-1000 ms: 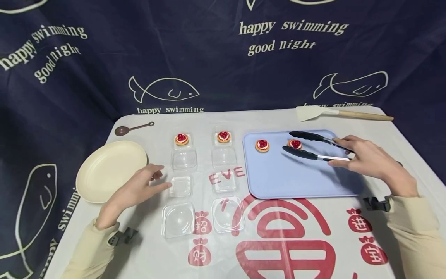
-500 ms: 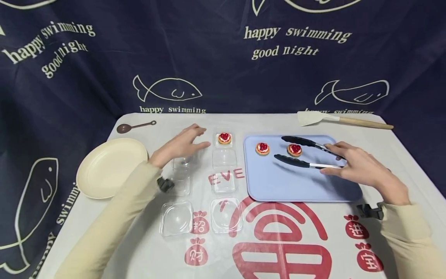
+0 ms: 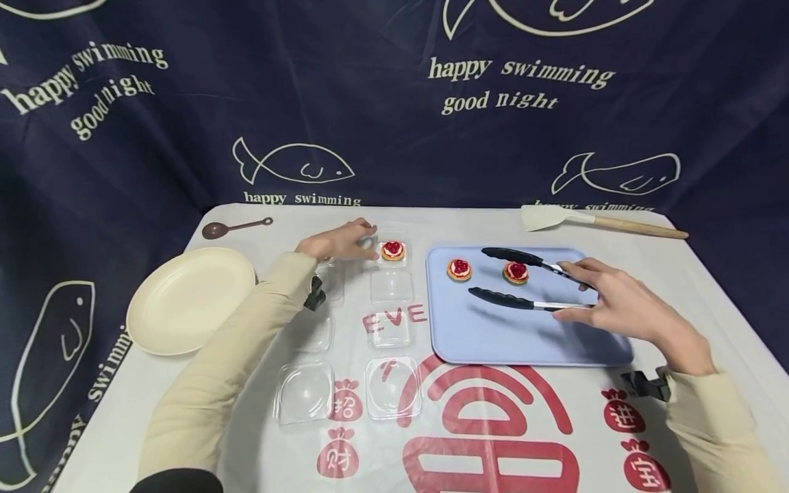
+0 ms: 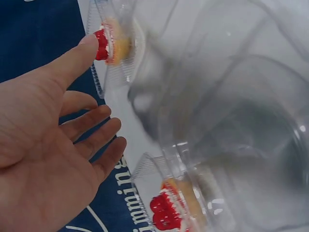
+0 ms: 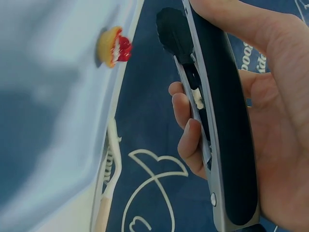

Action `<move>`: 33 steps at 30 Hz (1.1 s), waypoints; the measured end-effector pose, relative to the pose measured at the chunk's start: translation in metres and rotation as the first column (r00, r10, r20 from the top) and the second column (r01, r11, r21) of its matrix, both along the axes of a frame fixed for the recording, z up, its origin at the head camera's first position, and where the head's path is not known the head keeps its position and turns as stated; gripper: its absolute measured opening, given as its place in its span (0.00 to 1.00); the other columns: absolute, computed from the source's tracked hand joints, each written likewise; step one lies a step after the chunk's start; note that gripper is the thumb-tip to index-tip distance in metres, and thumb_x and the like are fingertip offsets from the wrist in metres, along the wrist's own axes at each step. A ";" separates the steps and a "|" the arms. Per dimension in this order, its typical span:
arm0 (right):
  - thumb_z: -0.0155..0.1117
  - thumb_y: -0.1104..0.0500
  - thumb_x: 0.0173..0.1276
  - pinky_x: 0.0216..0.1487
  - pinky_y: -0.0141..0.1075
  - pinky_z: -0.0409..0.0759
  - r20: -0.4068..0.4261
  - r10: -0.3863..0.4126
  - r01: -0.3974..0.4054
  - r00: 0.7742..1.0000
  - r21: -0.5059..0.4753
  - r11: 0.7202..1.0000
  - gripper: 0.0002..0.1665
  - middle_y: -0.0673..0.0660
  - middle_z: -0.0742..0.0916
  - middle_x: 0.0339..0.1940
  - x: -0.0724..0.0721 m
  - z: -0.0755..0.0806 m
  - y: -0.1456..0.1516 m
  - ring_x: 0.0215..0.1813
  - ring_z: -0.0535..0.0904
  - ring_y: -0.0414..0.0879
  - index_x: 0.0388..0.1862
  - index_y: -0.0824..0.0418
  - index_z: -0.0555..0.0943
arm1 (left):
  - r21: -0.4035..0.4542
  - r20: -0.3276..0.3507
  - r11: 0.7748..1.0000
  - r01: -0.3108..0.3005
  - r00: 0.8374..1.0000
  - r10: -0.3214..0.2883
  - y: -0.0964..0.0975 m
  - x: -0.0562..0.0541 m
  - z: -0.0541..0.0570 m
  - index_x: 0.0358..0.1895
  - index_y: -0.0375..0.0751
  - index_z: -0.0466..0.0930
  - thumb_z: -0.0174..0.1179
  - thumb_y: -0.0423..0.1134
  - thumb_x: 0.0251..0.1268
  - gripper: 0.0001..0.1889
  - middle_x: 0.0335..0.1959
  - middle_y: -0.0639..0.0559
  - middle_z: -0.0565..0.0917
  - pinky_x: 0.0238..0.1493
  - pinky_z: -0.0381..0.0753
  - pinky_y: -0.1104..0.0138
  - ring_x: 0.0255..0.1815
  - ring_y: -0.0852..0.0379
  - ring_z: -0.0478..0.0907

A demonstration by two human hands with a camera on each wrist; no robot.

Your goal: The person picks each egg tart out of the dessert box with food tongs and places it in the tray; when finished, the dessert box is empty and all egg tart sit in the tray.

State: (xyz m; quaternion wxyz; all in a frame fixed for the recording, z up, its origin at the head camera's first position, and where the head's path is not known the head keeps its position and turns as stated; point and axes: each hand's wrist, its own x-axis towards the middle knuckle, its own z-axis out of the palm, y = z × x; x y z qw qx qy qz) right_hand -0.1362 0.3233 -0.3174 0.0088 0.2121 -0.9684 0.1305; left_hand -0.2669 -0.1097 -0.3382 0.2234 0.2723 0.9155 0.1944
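My left hand [image 3: 339, 242] reaches over the back boxes, fingers extended, its fingertips beside a clear plastic box holding a red-topped tart [image 3: 393, 250]. In the left wrist view the thumb lies close to a tart [image 4: 110, 46]; whether they touch I cannot tell. Another boxed tart [image 4: 169, 210] shows below, mostly covered by the arm in the head view. My right hand [image 3: 622, 301] grips black-tipped metal tongs [image 3: 502, 299], their arms spread above the blue tray [image 3: 481, 342]. On that tray sit two tarts, one at the left [image 3: 459, 269] and one [image 3: 516, 272] between the tong tips.
Clear open boxes with lids stand in two columns, including a front left lid [image 3: 305, 394] and a front right lid [image 3: 394, 387]. A cream plate [image 3: 191, 301] and a brown spoon [image 3: 216, 231] lie at the left. A spatula [image 3: 607, 222] rests behind the tray.
My left hand has moved from beside the left boxes, up and right to the back right box. The tongs have shifted slightly left and spread wider over the tray.
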 end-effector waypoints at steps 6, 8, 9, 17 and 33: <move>0.78 0.41 0.49 0.47 0.56 0.76 0.027 0.032 -0.031 0.999 -0.020 0.999 0.54 0.65 0.78 0.57 -0.012 0.011 -0.021 0.49 0.79 0.57 0.66 0.72 0.71 | 0.027 -0.008 1.000 -0.004 1.000 0.004 -0.002 -0.003 -0.006 0.71 0.24 0.58 0.62 0.42 0.67 0.36 0.70 0.31 0.62 0.75 0.56 0.54 0.72 0.39 0.60; 0.78 0.40 0.49 0.48 0.56 0.76 0.030 0.052 -0.051 0.998 -0.025 0.998 0.54 0.64 0.78 0.58 -0.018 0.013 -0.030 0.50 0.79 0.56 0.67 0.71 0.71 | 0.034 -0.012 0.999 -0.012 1.000 0.012 -0.002 -0.004 -0.007 0.70 0.23 0.59 0.63 0.41 0.66 0.36 0.69 0.31 0.64 0.74 0.57 0.54 0.71 0.39 0.61; 0.78 0.40 0.50 0.49 0.55 0.76 0.034 0.061 -0.060 0.998 -0.029 0.998 0.54 0.64 0.78 0.58 -0.021 0.014 -0.034 0.49 0.79 0.56 0.67 0.71 0.71 | 0.037 -0.014 0.999 -0.014 1.000 0.015 -0.002 -0.005 -0.008 0.70 0.23 0.59 0.64 0.41 0.65 0.36 0.69 0.31 0.65 0.74 0.58 0.54 0.70 0.39 0.62; 0.77 0.42 0.52 0.53 0.53 0.76 0.078 0.120 -0.117 0.990 -0.047 0.992 0.52 0.64 0.78 0.61 -0.056 0.019 -0.072 0.49 0.79 0.53 0.69 0.68 0.70 | 0.055 -0.013 0.998 -0.037 0.999 0.038 0.002 -0.008 -0.007 0.69 0.24 0.62 0.67 0.38 0.61 0.37 0.67 0.33 0.68 0.72 0.62 0.55 0.68 0.40 0.65; 0.75 0.43 0.54 0.42 0.49 0.81 0.142 0.231 -0.244 0.962 0.076 0.967 0.42 0.60 0.83 0.57 -0.123 0.022 -0.134 0.46 0.83 0.52 0.64 0.61 0.77 | 0.022 0.009 0.992 -0.122 0.992 0.122 0.008 -0.009 -0.003 0.62 0.28 0.73 0.70 0.38 0.56 0.31 0.68 0.41 0.71 0.72 0.62 0.59 0.71 0.44 0.65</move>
